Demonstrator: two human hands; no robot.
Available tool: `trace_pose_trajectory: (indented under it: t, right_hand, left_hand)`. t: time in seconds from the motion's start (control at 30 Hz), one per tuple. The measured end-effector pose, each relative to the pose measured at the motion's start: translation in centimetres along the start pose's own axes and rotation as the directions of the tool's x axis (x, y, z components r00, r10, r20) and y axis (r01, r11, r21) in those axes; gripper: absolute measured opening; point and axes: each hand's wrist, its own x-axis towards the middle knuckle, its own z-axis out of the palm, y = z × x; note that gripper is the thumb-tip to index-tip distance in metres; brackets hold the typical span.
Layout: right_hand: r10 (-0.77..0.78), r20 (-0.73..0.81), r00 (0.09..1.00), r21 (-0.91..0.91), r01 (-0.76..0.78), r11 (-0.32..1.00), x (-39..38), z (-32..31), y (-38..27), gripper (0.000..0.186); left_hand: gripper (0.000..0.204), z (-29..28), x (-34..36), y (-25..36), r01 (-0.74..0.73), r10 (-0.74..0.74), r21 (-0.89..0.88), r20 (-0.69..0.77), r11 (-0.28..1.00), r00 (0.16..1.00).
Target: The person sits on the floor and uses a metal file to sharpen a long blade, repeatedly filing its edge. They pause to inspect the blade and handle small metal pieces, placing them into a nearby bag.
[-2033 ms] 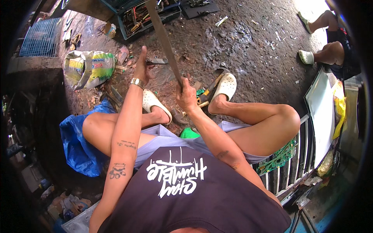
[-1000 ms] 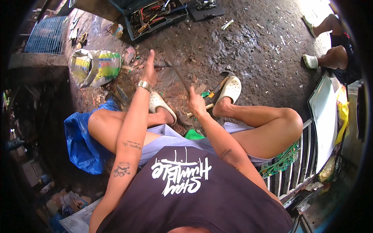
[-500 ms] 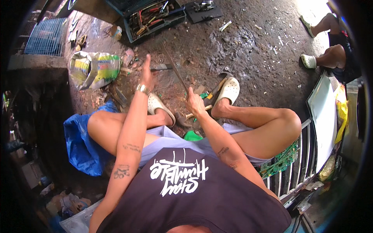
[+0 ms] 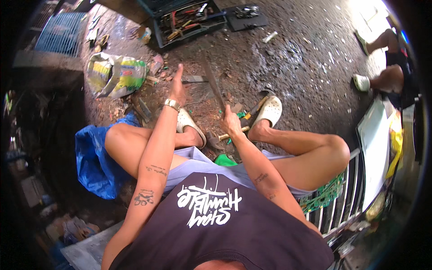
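My right hand (image 4: 231, 122) is closed around the near end of a long, thin, dark metal blade (image 4: 213, 83), which points away from me and slightly left. Its far end blurs into the dark ground. To the left, my left hand (image 4: 178, 89) is held up edge-on with straight fingers, holding nothing; a metal-banded watch (image 4: 172, 104) is on that wrist. A short flat dark blade (image 4: 196, 78) lies on the ground just right of those fingers. Between my feet lies a hammer (image 4: 215, 141) with a wooden handle. Another hammer (image 4: 255, 107) lies beside my right shoe.
An open toolbox (image 4: 191, 29) full of hand tools stands ahead, with a dark tray (image 4: 246, 18) beside it. A printed sack (image 4: 118, 75) slumps at the left, beyond a blue plastic sheet (image 4: 96, 159). Another person's legs (image 4: 386, 78) are at the far right. Debris litters the ground.
The whole view has shifted slightly. The long blade in my right hand has turned, showing more of its flat side and pointing more nearly straight ahead. My left hand stays raised with straight fingers.
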Motion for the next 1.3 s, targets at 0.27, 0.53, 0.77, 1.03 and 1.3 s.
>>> trace_pose_trajectory:
  t: [0.27, 0.53, 0.77, 1.03, 1.3]
  right_hand:
    - [-0.24, -0.432, 0.869, 0.316, 0.396, 0.862, -0.7, -1.1, -1.5, 0.021]
    - [-0.1, -0.032, 0.994, -0.035, 0.099, 0.994, 0.1, -0.6, -0.6, 0.036]
    - [-0.276, -0.472, 0.837, 0.242, 0.424, 0.873, -0.4, -1.8, -2.1, 0.019]
    - [-0.081, 0.005, 0.997, -0.208, 0.08, 0.975, 0.3, -1.0, 0.1, 0.037]
    - [-0.225, -0.355, 0.907, 0.265, 0.329, 0.906, -1.0, -1.3, -1.8, 0.023]
  left_hand:
    - [0.117, -0.3, 0.9, -0.4, -0.042, 0.041, -0.03, -0.014, 0.999, 0.999]
    - [0.12, -0.9, -0.1, 2.5, 0.029, -0.028, -0.144, 0.011, 0.989, 1.0]
    - [0.124, -1.7, 2.2, 3.9, 0.051, -0.048, -0.178, 0.019, 0.983, 0.999]
    - [0.119, -2.7, 3.5, 5.2, 0.18, -0.156, -0.214, 0.126, 0.96, 0.98]
    - [0.123, -1.8, 3.8, 4.8, 0.138, -0.131, -0.182, 0.05, 0.974, 0.99]
